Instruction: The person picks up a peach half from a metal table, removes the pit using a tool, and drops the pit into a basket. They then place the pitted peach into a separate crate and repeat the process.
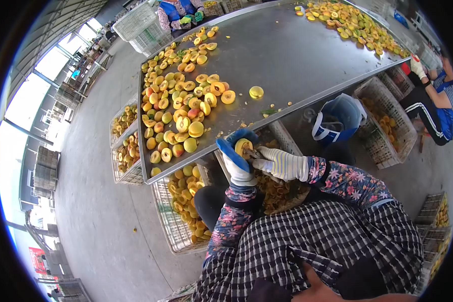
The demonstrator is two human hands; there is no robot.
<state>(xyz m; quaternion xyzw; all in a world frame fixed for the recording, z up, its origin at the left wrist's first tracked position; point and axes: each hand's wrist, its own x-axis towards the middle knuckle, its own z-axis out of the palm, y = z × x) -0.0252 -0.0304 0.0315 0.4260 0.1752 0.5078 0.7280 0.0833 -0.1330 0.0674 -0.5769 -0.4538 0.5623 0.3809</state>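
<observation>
My left hand (239,158), in a white glove with a blue coated palm, is closed around a halved yellow peach (244,147), its cut face turned up. My right hand (283,163), in a white striped glove, grips a small metal tool (255,154) whose tip meets the peach; its exact kind is partly hidden by the fingers. Both hands are just off the near edge of the metal table (287,65). Below them stands a crate (285,138) with brownish fruit pieces (274,194). A heap of peach halves (186,110) lies on the table beyond my left hand.
A crate of peaches (183,201) stands left of my knees. On the right are a blue bucket (340,118) and another crate (387,146). More peach halves (347,22) lie at the table's far right. Co-workers sit at the far side (181,12) and right (440,100).
</observation>
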